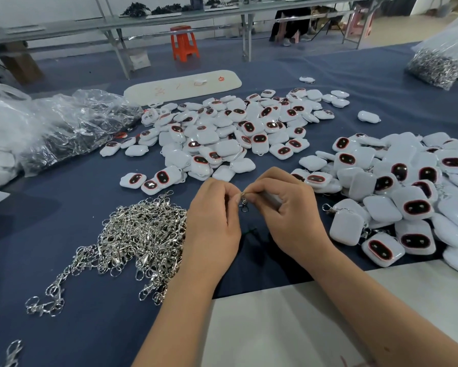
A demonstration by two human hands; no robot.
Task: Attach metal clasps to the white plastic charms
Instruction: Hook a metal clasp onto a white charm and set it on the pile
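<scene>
Your left hand (212, 207) and right hand (281, 205) meet above the blue table (90, 186), both pinching one metal clasp (244, 202). Your right hand's curled fingers also hold a white charm (273, 199), between the clasp heap (145, 234) and the charm piles (222, 133).

Heap of clasps (143, 237) on bench (63, 197) at near left, charms (222, 133) piled behind centre, second charm pile (408, 192) at right, plastic bags (50, 128) far left, bagged clasps (434, 67) far right, stool (184, 43) behind bench.
</scene>
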